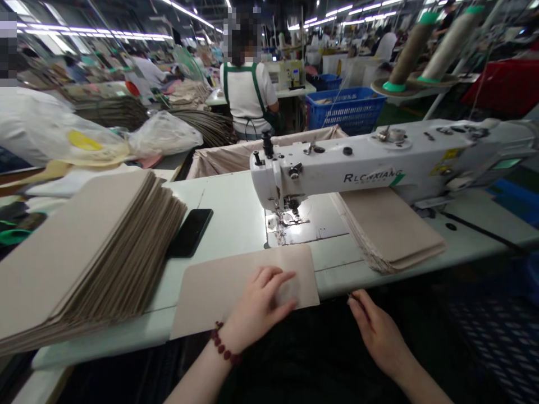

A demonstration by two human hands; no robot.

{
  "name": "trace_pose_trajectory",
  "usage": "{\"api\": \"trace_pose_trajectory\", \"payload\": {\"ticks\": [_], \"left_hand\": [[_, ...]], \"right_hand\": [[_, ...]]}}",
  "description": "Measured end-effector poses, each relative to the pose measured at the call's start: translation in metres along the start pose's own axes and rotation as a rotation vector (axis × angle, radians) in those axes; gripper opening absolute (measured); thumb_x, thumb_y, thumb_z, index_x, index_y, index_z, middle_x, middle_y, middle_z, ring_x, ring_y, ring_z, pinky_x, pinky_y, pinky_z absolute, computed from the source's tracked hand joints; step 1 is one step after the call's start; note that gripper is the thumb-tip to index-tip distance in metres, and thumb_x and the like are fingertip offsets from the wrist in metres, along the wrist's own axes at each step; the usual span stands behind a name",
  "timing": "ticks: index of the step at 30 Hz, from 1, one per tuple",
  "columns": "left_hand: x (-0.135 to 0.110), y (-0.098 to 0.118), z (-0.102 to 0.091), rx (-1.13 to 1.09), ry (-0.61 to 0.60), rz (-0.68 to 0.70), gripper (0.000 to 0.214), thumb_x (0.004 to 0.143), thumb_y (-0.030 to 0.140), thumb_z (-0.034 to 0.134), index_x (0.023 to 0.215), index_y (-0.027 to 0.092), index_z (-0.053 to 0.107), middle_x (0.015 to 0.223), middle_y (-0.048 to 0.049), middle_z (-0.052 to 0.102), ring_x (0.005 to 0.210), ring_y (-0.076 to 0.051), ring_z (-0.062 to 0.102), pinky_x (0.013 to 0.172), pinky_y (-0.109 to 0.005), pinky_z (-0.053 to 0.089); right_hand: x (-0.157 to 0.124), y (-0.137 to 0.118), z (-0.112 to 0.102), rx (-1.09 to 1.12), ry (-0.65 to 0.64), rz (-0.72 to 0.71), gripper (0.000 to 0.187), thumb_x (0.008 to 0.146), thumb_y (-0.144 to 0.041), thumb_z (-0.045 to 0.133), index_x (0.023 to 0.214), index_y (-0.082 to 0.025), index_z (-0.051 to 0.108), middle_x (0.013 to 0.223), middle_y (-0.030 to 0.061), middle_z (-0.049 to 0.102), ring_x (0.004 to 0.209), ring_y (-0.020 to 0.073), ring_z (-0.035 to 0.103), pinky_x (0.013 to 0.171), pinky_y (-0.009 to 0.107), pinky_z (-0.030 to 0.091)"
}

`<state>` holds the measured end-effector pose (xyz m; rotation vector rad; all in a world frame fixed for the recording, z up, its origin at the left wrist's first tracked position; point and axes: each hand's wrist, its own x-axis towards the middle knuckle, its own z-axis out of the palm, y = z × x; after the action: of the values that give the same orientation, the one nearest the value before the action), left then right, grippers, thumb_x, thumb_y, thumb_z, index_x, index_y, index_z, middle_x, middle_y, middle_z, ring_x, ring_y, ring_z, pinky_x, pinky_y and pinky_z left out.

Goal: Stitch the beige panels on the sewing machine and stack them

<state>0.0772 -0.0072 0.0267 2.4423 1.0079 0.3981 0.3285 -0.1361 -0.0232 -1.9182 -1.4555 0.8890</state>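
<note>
A beige fabric panel [210, 280] lies flat at the table's front edge, its near edge overhanging slightly. My left hand [265, 303], a dark red bead bracelet at its wrist, is over the panel with thumb and fingers apart. A pale blurred patch shows between thumb and forefinger; I cannot tell what it is. To the right, just off the table edge, my right hand [374, 328] is closed, with a tiny dark tip showing at the fingertips. What it holds is hidden. Beyond the panel stands the white sewing machine [320, 174], its presser foot [292, 219] apart from the panel.
A tall stack of beige panels [84, 241] stands at left, beside a black phone [191, 231]. More panels [391, 224] lie under the machine arm. A cloth-lined bin [219, 161] is behind the table. A person [246, 95] faces away, near a blue basket [345, 106].
</note>
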Motion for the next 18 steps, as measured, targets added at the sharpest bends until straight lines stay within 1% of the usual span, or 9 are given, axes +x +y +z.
{"api": "trace_pose_trajectory", "payload": {"ticks": [1,2,3,4,6,8,12,15,18], "left_hand": [[0.002,0.014,0.01,-0.024,-0.025,0.01,0.05,0.085,0.037,0.065,0.132,0.028,0.048,0.119,-0.0073,0.052,0.11,-0.025,0.047,0.095,-0.041,0.044],[0.004,0.025,0.021,-0.04,-0.043,0.022,0.052,0.083,0.035,0.067,0.131,0.028,0.048,0.117,-0.0069,0.052,0.107,-0.025,0.048,0.093,-0.041,0.045],[0.006,0.035,0.031,-0.049,-0.056,0.034,0.046,0.084,0.032,0.067,0.127,0.028,0.051,0.113,-0.0063,0.053,0.104,-0.024,0.048,0.091,-0.04,0.046],[0.008,0.042,0.039,-0.058,-0.058,0.041,0.036,0.086,0.028,0.065,0.12,0.028,0.056,0.109,-0.0055,0.053,0.102,-0.024,0.049,0.089,-0.04,0.046],[0.011,0.048,0.05,-0.102,-0.043,0.033,0.014,0.09,0.021,0.058,0.102,0.025,0.062,0.102,-0.0044,0.054,0.098,-0.022,0.05,0.087,-0.037,0.045],[0.013,0.048,0.052,-0.211,-0.027,0.004,0.008,0.091,0.017,0.054,0.092,0.022,0.061,0.098,-0.0037,0.055,0.095,-0.02,0.052,0.085,-0.034,0.045],[0.009,0.043,0.039,-0.444,-0.013,-0.057,0.007,0.092,0.017,0.054,0.089,0.02,0.06,0.093,-0.0027,0.057,0.088,-0.016,0.056,0.079,-0.026,0.046],[0.007,0.04,0.034,-0.499,0.011,-0.102,0.009,0.091,0.02,0.056,0.085,0.019,0.061,0.088,-0.0023,0.06,0.084,-0.015,0.058,0.076,-0.025,0.047],[0.008,0.038,0.037,-0.513,0.037,-0.139,0.009,0.091,0.023,0.058,0.084,0.019,0.063,0.085,-0.002,0.063,0.081,-0.015,0.059,0.074,-0.024,0.047]], "right_hand": [[-0.005,0.003,0.002,0.011,-0.015,0.014,0.023,0.098,-0.046,0.034,0.098,-0.026,0.046,0.078,-0.0025,0.059,0.07,0.0168,0.058,0.064,0.027,0.037],[-0.009,0.004,0.005,0.018,-0.03,0.022,0.023,0.098,-0.046,0.034,0.098,-0.026,0.046,0.079,-0.0024,0.059,0.071,0.0169,0.058,0.064,0.027,0.037],[-0.011,0.004,0.008,0.018,-0.046,0.025,0.023,0.097,-0.047,0.036,0.097,-0.026,0.046,0.079,-0.0026,0.059,0.071,0.017,0.058,0.063,0.027,0.037],[-0.013,0.004,0.011,0.014,-0.063,0.022,0.023,0.097,-0.047,0.037,0.096,-0.026,0.046,0.077,-0.0028,0.058,0.07,0.0169,0.058,0.063,0.027,0.036],[-0.015,0.002,0.016,-0.003,-0.091,0.0,0.023,0.097,-0.047,0.038,0.093,-0.026,0.047,0.074,-0.0032,0.057,0.068,0.0168,0.056,0.061,0.027,0.036],[-0.015,-0.003,0.018,-0.027,-0.103,-0.025,0.023,0.097,-0.046,0.038,0.091,-0.025,0.047,0.073,-0.0033,0.056,0.067,0.0168,0.056,0.06,0.026,0.035],[-0.01,-0.014,0.017,-0.093,-0.096,-0.099,0.02,0.097,-0.042,0.039,0.091,-0.024,0.047,0.074,-0.003,0.058,0.067,0.0167,0.056,0.059,0.026,0.033],[-0.005,-0.024,0.017,-0.148,-0.104,-0.177,0.016,0.098,-0.036,0.04,0.089,-0.024,0.047,0.077,-0.0029,0.059,0.068,0.0159,0.057,0.059,0.026,0.032],[-0.001,-0.029,0.02,-0.2,-0.102,-0.222,0.015,0.098,-0.032,0.041,0.087,-0.023,0.048,0.078,-0.0025,0.06,0.069,0.0157,0.059,0.06,0.026,0.032]]}}
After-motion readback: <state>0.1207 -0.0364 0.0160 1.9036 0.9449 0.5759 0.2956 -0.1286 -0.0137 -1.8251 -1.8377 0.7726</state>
